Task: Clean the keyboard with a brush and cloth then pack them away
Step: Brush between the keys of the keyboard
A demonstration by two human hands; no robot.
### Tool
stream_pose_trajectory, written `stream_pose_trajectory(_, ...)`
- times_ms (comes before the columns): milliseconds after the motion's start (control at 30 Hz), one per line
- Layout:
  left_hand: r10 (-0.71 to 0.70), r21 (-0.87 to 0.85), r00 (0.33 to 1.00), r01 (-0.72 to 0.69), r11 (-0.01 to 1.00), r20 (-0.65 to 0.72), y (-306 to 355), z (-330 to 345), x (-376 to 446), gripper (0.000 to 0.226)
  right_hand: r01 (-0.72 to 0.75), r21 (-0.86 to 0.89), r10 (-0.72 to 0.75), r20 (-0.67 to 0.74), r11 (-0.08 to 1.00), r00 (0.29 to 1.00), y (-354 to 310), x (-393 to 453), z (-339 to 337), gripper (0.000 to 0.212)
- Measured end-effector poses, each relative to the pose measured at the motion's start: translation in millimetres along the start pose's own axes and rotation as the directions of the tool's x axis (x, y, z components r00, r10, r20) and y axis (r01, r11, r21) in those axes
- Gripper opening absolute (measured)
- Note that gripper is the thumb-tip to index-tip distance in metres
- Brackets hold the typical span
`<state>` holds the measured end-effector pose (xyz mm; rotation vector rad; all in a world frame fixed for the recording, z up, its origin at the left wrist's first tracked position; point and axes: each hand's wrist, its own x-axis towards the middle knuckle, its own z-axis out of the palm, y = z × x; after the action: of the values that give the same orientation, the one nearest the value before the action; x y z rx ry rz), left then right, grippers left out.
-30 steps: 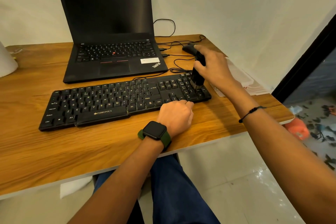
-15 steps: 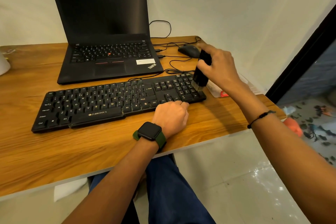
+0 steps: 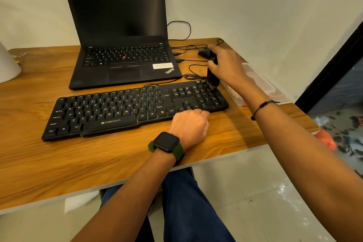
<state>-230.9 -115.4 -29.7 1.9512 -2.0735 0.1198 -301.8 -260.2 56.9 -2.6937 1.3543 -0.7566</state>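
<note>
Open laptop (image 3: 121, 45), mouse (image 3: 203, 52), cables (image 3: 188, 47)

The keyboard (image 3: 135, 112) reads "ZEBRONICS" (below its spacebar); the laptop (image 3: 125, 45) reads "ThinkPad".

brush (image 3: 212, 76) shifted to keyboard's (image 3: 117, 112) far-right corner

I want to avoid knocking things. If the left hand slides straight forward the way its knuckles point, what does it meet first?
Probably the keyboard: the left hand already sits against its front edge below the arrow keys.
</note>
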Motion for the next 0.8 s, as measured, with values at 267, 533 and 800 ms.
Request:
stream_pose_trajectory(267, 0.008, 0.006, 1.0, -0.008, 1.0, -0.003, 0.0, 0.3, 0.5, 0.036, -0.032, -0.002, 0.032, 0.16, 0.999, 0.987, 4.3, -6.6, -17.2, 0.047)
stream_pose_trajectory(533, 0.003, -0.007, 1.0, -0.003, 1.0, 0.004, 0.6, -0.8, 0.5, 0.036, -0.079, 0.085, 0.081, -0.021, 0.993, 0.996, 1.0, 6.9, -15.0, 0.046)
stream_pose_trajectory(800, 0.001, -0.004, 1.0, -0.001, 1.0, 0.01, 0.2, -0.2, 0.8, 0.035, -0.074, 0.05, 0.075, -0.012, 0.996, 0.997, 5.5, 2.4, -0.5, 0.047)
